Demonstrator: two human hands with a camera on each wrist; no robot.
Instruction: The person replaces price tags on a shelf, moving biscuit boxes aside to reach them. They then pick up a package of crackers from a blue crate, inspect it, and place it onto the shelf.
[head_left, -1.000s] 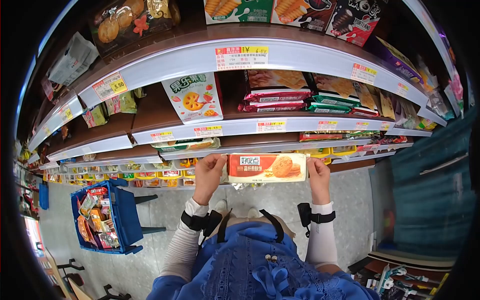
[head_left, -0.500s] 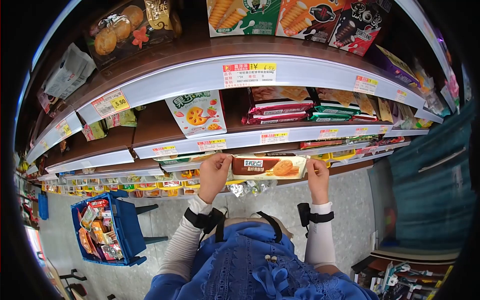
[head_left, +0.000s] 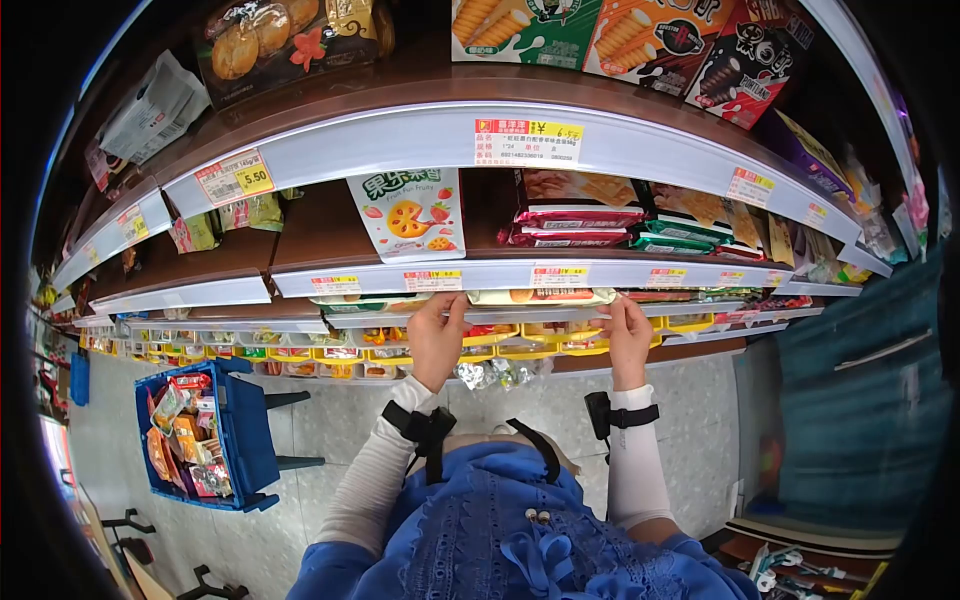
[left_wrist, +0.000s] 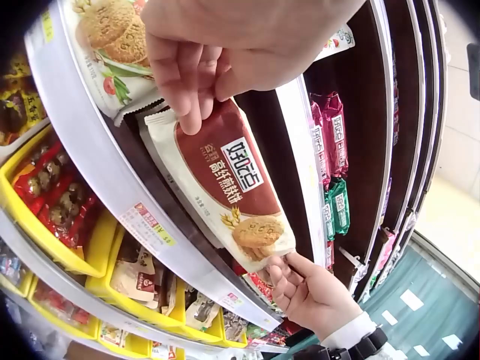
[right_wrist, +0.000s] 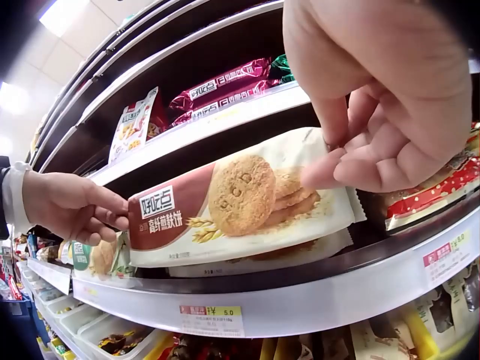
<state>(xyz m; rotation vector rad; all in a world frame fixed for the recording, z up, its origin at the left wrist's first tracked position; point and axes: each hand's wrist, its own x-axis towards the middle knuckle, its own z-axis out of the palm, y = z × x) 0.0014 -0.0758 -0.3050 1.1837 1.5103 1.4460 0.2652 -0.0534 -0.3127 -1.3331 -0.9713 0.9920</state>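
A long biscuit packet (right_wrist: 247, 199), cream and brown-red with round biscuits printed on it, lies on a lower shelf on top of a similar packet (right_wrist: 330, 244). My left hand (head_left: 437, 340) pinches its brown-red end. At the cream end my right hand (head_left: 629, 338) grips the corner between thumb and fingers. From the head only the packet's upper strip shows, under the shelf edge above. A green-and-white biscuit packet (left_wrist: 116, 52) sits beside it, past my left hand.
Above, a shelf holds a white fruit-print box (head_left: 410, 217) and magenta packets (head_left: 575, 225). Yellow bins (left_wrist: 105, 259) of small snacks hang below the priced shelf edge (right_wrist: 165, 304). A blue basket (head_left: 250, 430) full of snacks stands on the floor at left.
Both hands have carried the biscuit packet forward from in front of the shelves and onto the lower shelf, tilting it on the way. The head view has shifted slightly.
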